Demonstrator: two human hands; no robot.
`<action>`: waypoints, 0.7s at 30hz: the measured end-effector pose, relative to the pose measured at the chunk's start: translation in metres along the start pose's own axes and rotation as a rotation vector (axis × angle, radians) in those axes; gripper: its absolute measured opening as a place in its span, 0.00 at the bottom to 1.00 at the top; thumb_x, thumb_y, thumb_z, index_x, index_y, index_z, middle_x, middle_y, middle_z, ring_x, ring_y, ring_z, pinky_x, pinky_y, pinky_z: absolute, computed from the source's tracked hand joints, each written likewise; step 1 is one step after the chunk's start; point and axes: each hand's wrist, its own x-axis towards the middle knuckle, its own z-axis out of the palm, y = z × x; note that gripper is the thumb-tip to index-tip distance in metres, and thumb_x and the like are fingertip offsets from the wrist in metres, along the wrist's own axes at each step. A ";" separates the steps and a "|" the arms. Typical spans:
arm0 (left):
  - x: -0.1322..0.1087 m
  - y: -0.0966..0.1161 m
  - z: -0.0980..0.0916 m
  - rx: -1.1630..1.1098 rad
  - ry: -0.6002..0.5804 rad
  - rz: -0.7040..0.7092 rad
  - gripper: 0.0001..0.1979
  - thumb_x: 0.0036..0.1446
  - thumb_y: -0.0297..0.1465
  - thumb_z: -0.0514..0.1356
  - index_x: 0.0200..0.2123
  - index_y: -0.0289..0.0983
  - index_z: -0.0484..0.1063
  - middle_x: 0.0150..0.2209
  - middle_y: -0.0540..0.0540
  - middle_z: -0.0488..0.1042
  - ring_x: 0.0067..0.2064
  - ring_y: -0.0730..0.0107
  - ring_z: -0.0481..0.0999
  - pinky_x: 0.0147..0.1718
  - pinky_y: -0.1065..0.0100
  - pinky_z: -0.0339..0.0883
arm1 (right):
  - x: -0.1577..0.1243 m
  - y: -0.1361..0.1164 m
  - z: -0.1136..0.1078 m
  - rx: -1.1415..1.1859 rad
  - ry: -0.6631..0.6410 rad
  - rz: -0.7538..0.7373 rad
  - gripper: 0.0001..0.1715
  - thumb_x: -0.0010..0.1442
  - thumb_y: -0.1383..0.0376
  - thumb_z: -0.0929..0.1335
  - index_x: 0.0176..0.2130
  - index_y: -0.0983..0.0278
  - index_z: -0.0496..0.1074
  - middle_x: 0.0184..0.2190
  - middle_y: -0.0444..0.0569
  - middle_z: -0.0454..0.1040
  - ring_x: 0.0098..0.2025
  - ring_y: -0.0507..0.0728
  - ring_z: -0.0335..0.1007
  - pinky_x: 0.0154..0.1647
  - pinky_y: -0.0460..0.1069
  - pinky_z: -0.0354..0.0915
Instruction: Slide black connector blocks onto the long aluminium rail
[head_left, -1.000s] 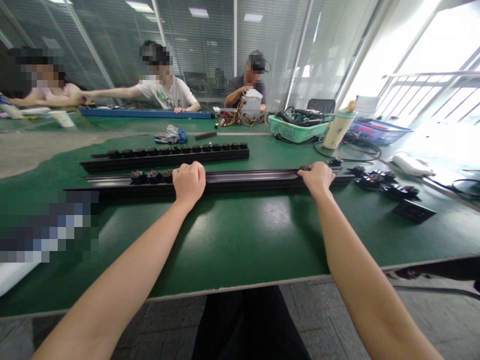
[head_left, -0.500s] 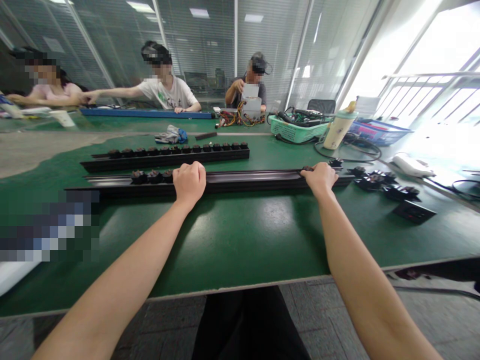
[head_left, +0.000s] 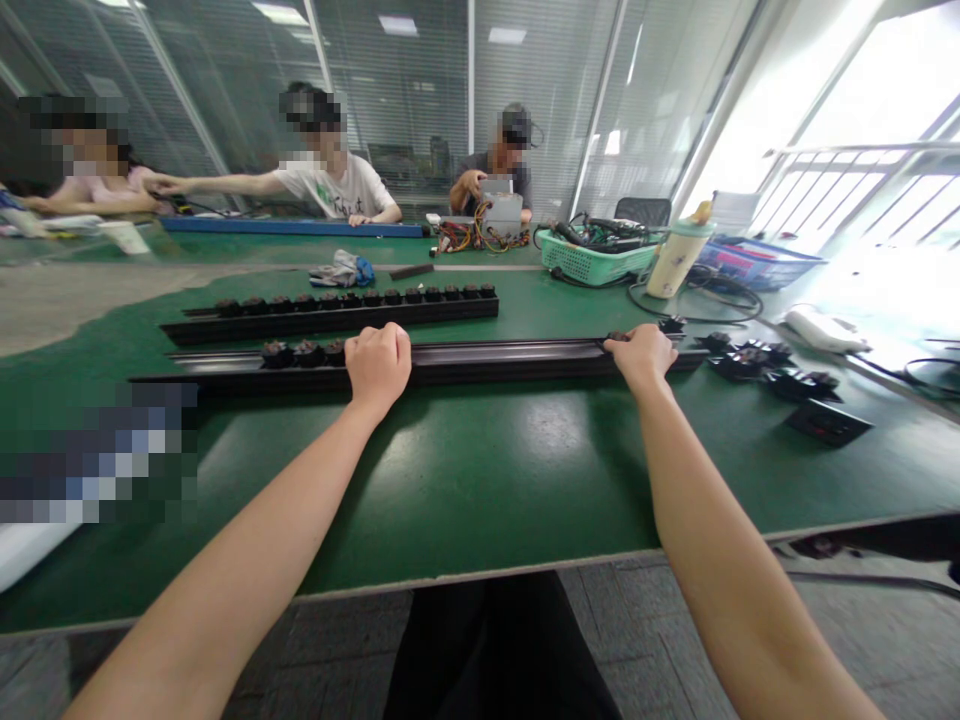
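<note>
- Head view: left hand (head_left: 379,365) is fisted around the long black metal rail (head_left: 495,360) (three black knobs (head_left: 304,352) just beside).
- Right hand (head_left: 640,355) clasps the rail's far end.

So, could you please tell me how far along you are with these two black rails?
Looks done: the far rail, lined with black modules. In hand: the near rail, with three modules toward its left end; left hand and right hand both grip it. Left: most of that rail is bare, and loose modules lie on the table at its right end.
</note>
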 end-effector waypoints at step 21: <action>0.000 0.000 0.000 0.012 0.015 0.006 0.22 0.70 0.35 0.41 0.40 0.39 0.74 0.38 0.38 0.79 0.47 0.51 0.73 0.48 0.54 0.58 | 0.000 0.001 -0.003 -0.053 -0.014 0.016 0.19 0.59 0.59 0.71 0.45 0.70 0.78 0.49 0.66 0.77 0.55 0.70 0.71 0.56 0.61 0.62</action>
